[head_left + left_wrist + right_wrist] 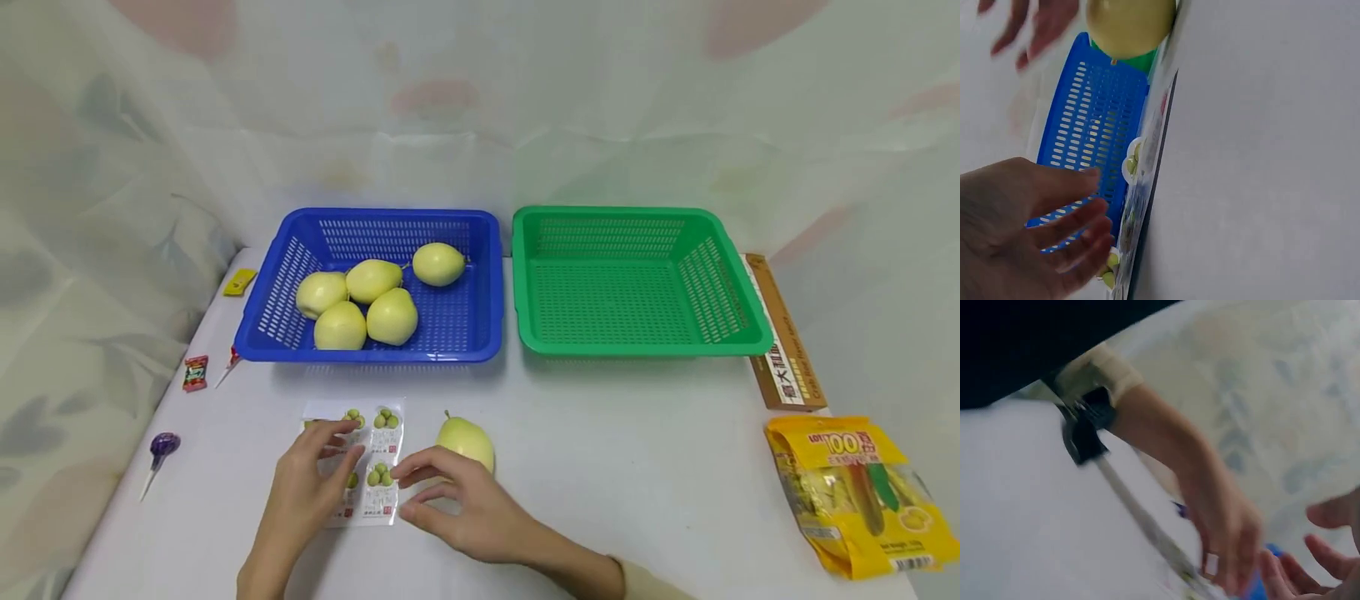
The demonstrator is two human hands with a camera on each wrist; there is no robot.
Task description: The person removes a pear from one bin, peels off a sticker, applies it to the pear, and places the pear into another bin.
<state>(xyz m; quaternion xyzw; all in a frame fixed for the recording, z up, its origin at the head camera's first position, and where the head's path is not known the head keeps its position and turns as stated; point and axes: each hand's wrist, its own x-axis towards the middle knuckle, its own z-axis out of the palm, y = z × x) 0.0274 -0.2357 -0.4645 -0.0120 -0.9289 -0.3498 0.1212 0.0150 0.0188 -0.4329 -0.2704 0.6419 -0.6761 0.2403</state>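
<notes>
- Lying flat on the white tabletop (pixel 615 433), near its front edge: a white sheet of small fruit-picture stickers (pixel 375 467), just left of a loose yellow-green pear (pixel 467 440).
- Resting on the sheet's left half: left hand (pixel 307 483), fingers fairly straight and spread, pressing rather than pinching, holding nothing.
- Reaching in from the right: right hand (pixel 457 500), thumb and forefinger curved and narrowed toward the sheet's right edge, fingertips at or just short of it; contact not clear, nothing visibly lifted.
- Seen edge-on from the left wrist: same sheet (pixel 1141 206), pear (pixel 1130 25) beyond it, left-hand fingers (pixel 1069 219) loosely extended beside it.
- Blurred in the right wrist view; no grip detail to read there.
- Judged step: steadying the sheet and going for one sticker, probably meant for the loose pear.
- Next move likely calls for a fine pinch at a sticker corner while keeping the backing pinned flat.
- Farther back: blue perforated plastic basket (pixel 480 275) holding five pears (pixel 360 304); green perforated plastic basket (pixel 540 283) beside it, with no fruit inside.
</notes>
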